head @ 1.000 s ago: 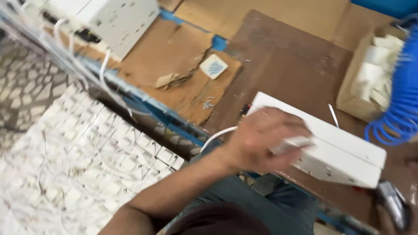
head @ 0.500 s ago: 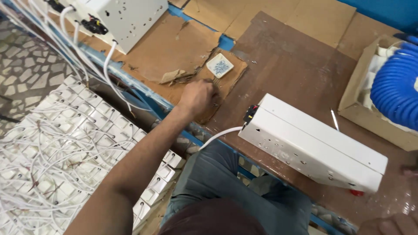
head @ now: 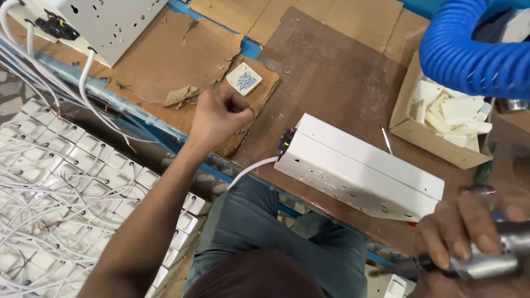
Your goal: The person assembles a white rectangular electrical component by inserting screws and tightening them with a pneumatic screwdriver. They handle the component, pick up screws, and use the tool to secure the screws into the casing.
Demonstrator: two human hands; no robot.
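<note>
- Left hand closed in a loose fist, fingertips pinched; can't tell what's inside. It's over the torn cardboard, just beside the small white dish of screws.
- Right hand wrapped around a metal power screwdriver, bottom right.
- White metal box lies flat on the brown board, between both hands, white cable out its left end.
- Blue coiled hose top right, over a cardboard box of white parts.
- Stacked white units with loose wires lower left.
</note>
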